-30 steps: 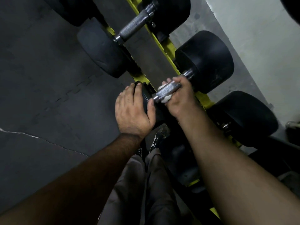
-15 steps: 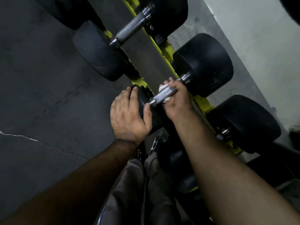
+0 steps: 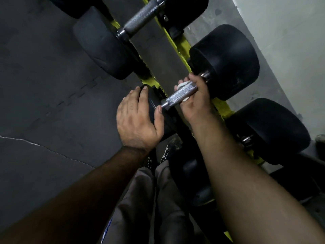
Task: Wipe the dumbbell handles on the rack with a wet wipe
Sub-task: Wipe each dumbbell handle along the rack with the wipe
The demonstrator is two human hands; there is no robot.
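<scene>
Near the centre of the frame a dumbbell handle (image 3: 181, 93), knurled and silver, lies with its long axis on a diagonal, running from lower left to upper right. Its lower-left end meets a black weight head (image 3: 159, 111) that is mostly covered by the left hand (image 3: 137, 118); its upper-right end runs into a large black weight head (image 3: 226, 62) in the upper right of the frame. The right hand (image 3: 195, 101) comes in from the lower right and its fingers are curled around the upper-right part of the handle, gripping it with a wet wipe (image 3: 182, 84) pressed between palm and metal; bits of the white wipe show above and below the bar. The left hand lies flat on the near weight head, fingers straight and close together, thumb stretched along the head's inner edge just beside the handle's collar. The dumbbell sits on a yellow rack (image 3: 182, 44) whose rails run from the top centre of the frame down to the lower right. A second dumbbell (image 3: 140, 20), its handle on the same diagonal, rests on the rack in the upper centre, and another black weight head (image 3: 269, 127) sits at the right edge. Dark rubber floor tiles (image 3: 44, 85) fill the left side, and grey trouser legs (image 3: 149, 199) show at the bottom centre.
</scene>
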